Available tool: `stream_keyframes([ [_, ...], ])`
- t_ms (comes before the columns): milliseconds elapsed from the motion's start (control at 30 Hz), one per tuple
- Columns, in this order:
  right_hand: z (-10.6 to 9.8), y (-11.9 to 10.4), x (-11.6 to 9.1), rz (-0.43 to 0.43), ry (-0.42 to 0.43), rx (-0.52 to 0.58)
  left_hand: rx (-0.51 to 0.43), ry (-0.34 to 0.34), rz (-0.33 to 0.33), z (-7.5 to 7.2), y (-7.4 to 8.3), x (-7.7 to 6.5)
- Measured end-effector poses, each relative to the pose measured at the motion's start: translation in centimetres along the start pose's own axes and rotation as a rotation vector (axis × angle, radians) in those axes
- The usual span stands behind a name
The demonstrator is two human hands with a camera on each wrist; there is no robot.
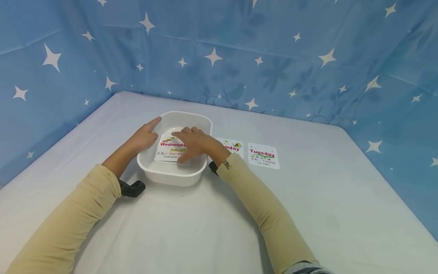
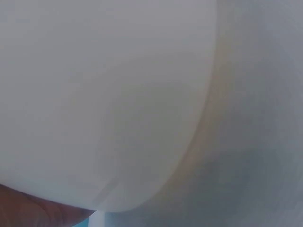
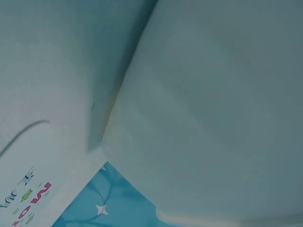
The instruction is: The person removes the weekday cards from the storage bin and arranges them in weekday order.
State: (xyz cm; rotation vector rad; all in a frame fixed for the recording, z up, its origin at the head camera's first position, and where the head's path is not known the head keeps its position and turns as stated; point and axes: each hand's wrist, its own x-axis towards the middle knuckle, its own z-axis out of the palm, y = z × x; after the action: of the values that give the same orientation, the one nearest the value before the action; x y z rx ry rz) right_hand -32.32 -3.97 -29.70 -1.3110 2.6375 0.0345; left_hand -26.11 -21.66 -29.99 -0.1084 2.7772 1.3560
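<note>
A white plastic basin [image 1: 176,179] stands on the table. My left hand [image 1: 143,137] holds its left rim, index finger lying along the edge and thumb on the inner side. In the left wrist view, part of that hand [image 2: 38,210] shows beside the basin wall [image 2: 142,118]. Inside the basin lies a stack of white cards, topped by a Wednesday card [image 1: 169,146]. Over the card's right part, my right hand [image 1: 194,144] reaches in with thumb and fingers spread apart. Its fingertips are near the card face; whether they touch I cannot tell.
Right of the basin lie a Monday card [image 1: 233,147], partly covered by my right forearm, and a Tuesday card [image 1: 263,156]. A white cloth covers the table [image 1: 328,198]. Blue star-patterned curtain [image 1: 236,61] hangs behind and at both sides.
</note>
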Motion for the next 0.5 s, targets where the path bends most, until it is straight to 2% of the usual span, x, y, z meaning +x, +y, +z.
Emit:
stream_keyframes([
  [500, -0.67, 0.26, -0.91, -0.028, 0.122, 0.008, -0.039, 0.008, -0.005, 0.00, 0.06, -0.01],
])
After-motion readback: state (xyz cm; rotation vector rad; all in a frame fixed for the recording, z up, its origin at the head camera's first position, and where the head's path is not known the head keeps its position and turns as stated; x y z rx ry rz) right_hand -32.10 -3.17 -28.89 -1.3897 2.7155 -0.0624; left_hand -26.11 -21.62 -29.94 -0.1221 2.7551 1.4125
